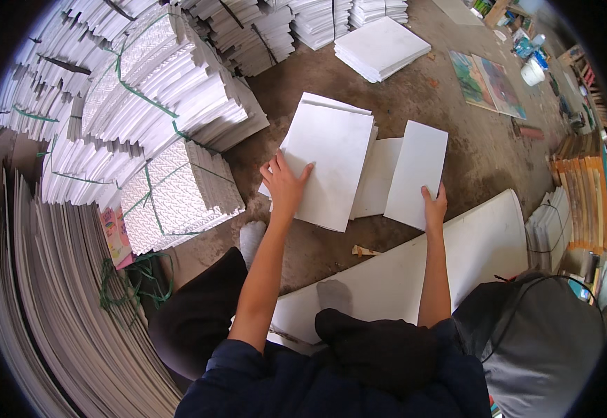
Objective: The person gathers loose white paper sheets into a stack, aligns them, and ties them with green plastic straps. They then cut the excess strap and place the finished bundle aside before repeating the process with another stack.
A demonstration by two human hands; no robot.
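**L hand on wht stack, R hand gripping narrow board**

Resting L hand (286,184) on L edge of wht stack (335,164), palm down, w/ thumb & fingers spread wide; laid on top, not closed round it.

Pinching narrow board (418,167) in R hand (436,207) at lower R corner, w/ thumb on top & fingers curled at edge, nearly closed. Extending fwd & L from R hand; can't tell if clear of floor.

Showing btwn hands: pale panel (375,177), partly covered by wht stack & narrow board. Just nearer the body, btwn hands: wood scrap (364,251) on floor (310,261).

Left of L hand, near: bundle w/ textured top (171,198), tied w/ grn strap. Beyond, fwd-L: bigger strapped pile (157,76). Back-L of L hand: grn strap tangle (136,282), then tall curved sheets (59,299).

Well fwd of both hands: loose wht pile (382,47). Fwd-R of R hand: painted picture (488,83) lying flat, then wht bucket (533,71). Below R hand, running under R forearm: lg wht sheet (484,240).
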